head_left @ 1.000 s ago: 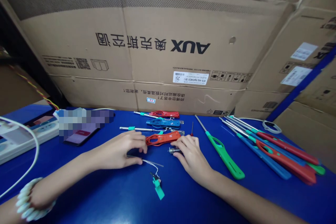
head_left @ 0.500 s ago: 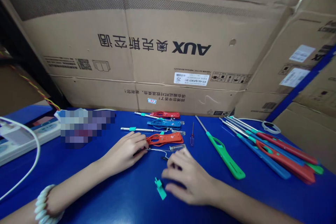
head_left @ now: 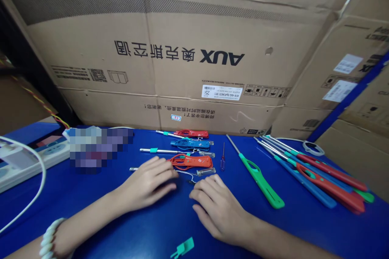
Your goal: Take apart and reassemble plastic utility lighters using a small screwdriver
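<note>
On the blue bench (head_left: pixel 304 226), the left hand (head_left: pixel 148 184) lies palm down with its fingers loosely together, covering a thin metal tube (head_left: pixel 133 168) whose tip sticks out at its 9 o'clock side. Its fingertips touch the near end of an opened orange lighter shell (head_left: pixel 191 161). The right hand (head_left: pixel 217 206) also rests palm down, fingers slightly spread and curled, pinching nothing that shows; its fingertips are just beside a fine wire (head_left: pixel 186 175) and a small clear gas cylinder (head_left: pixel 206 171), which lies at the hand's 12 o'clock.

Three opened lighter shells lie in a row beyond the hands: the orange one nearest, a blue shell (head_left: pixel 190 144) behind it, and a red shell (head_left: pixel 191 133) farthest. One loose teal trigger piece (head_left: pixel 183 248) lies at the 6 o'clock edge of the view, well apart from both hands. One small screwdriver (head_left: pixel 223 158) lies at 1 o'clock from the right hand, and one green long-nosed lighter (head_left: pixel 258 176) at its 2 o'clock. Farther toward 3 o'clock is a bundle of assembled lighters (head_left: pixel 316 170); I count about five, though they overlap. A white power strip (head_left: pixel 33 160) sits at 9 o'clock. A bead bracelet (head_left: pixel 48 238) circles the left wrist. Cardboard boxes (head_left: pixel 182 48) stand behind the bench.
</note>
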Motion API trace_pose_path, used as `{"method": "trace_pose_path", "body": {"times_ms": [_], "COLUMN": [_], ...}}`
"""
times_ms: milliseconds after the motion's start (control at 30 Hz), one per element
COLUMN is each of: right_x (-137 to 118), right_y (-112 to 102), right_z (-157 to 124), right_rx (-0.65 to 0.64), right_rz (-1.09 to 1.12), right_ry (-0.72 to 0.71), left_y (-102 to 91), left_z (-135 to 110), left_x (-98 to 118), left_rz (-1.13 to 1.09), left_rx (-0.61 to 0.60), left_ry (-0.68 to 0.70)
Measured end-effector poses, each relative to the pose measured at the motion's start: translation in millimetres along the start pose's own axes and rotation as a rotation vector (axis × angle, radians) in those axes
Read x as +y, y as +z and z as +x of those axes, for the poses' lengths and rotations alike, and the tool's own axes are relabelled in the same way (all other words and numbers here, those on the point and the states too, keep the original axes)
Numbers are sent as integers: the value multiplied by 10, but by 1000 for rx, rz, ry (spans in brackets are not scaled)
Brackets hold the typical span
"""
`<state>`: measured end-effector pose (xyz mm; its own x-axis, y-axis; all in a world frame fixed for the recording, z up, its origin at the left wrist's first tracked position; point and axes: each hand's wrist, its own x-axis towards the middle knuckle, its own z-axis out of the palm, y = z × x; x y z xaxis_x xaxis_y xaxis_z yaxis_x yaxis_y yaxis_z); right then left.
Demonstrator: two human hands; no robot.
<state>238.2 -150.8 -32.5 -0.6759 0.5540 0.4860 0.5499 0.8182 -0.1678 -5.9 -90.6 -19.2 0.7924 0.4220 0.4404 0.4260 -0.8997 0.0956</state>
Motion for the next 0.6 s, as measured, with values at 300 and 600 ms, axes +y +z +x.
{"method": "trace_pose_path", "body": {"times_ms": [300, 600], "right_x": [244, 517], "right_y": [-160, -619], "right_z": [49, 72], "right_rx": [246, 427], "right_rz": [6, -199], "right_ry": [162, 299], "left_y": [22, 160], "left_z": [39, -43], "left_x": [619, 161], "left_rz": [-329, -164], "left_rx": [-328, -48], "left_ry": [179, -1]}}
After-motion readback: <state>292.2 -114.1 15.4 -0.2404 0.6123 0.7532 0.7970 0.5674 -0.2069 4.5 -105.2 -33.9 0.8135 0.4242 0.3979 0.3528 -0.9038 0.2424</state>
